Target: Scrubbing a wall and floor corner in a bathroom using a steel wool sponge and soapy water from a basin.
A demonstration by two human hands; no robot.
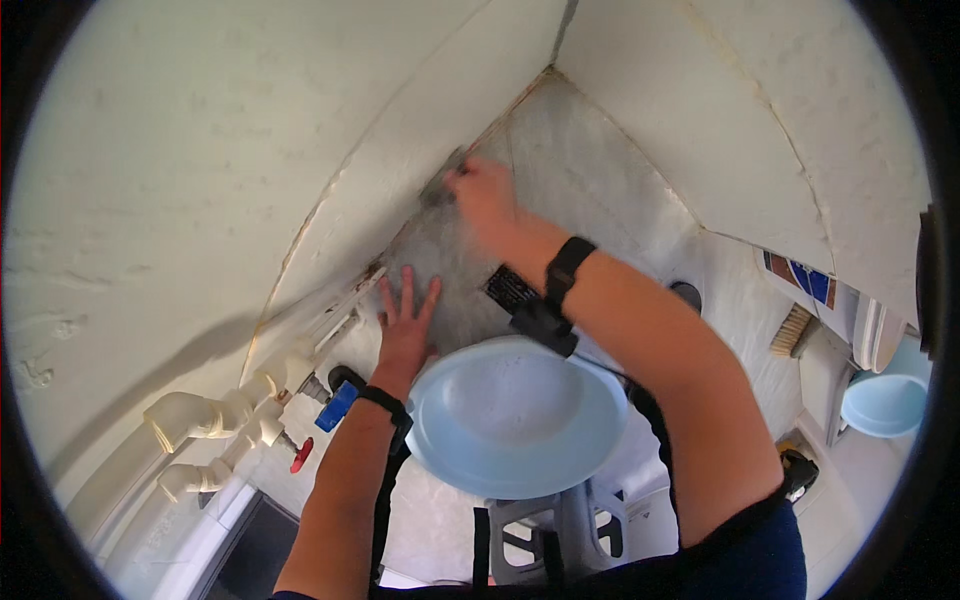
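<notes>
My right hand (480,191) is closed on a dark, blurred tool (442,180), possibly a brush or trowel, held against the seam where the pale wall (360,195) meets the grey surface (600,161). Lower left of it, my left hand (405,322) rests on the same grey surface, fingers spread and holding nothing. Right below my forearms sits a light blue plastic basin (517,420) with a whitish inside. Black straps circle both my wrists, and a dark device hangs by the right one.
White pipes (199,416) with a blue valve handle (337,406) and a red valve handle (301,455) run along the left. A grey plastic stool (525,525) stands under the basin. At the right are a bristle brush (791,330) and another light blue container (885,405).
</notes>
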